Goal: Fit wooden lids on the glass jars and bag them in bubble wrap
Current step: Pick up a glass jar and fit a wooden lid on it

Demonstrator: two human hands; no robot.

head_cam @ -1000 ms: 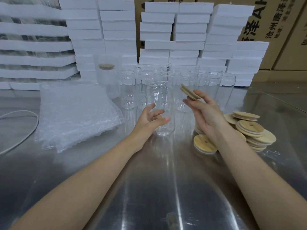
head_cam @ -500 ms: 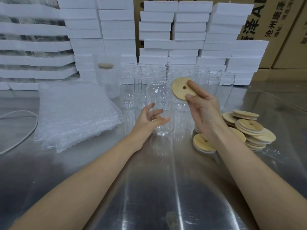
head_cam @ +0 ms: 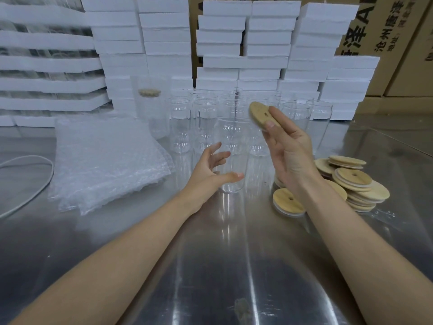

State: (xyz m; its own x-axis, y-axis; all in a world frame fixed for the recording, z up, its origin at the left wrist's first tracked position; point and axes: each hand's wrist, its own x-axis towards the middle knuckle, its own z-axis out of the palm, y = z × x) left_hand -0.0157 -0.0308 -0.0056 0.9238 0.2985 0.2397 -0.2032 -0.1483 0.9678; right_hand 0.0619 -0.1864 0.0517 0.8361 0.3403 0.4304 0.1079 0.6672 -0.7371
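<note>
A clear glass jar [head_cam: 230, 146] stands upright on the steel table in front of a group of several more empty jars [head_cam: 203, 118]. My left hand [head_cam: 210, 171] cups the near jar's lower half, thumb in front and fingers behind it. My right hand [head_cam: 284, 148] pinches a round wooden lid [head_cam: 259, 114] with a small hole, tilted, just right of and above the jar's mouth. A pile of wooden lids [head_cam: 351, 181] lies at the right. Bubble wrap bags [head_cam: 105, 158] lie stacked at the left.
One bagged jar with a lid [head_cam: 151, 106] stands behind the bubble wrap. Stacks of white foam boxes [head_cam: 246, 43] line the back, with cardboard cartons [head_cam: 386, 31] behind them. A white cable [head_cam: 28, 184] curves over the table's left edge.
My right hand has turned the lid from edge-on to face-on, then carried it slightly left toward the jar's mouth. My left hand stays around the jar.
</note>
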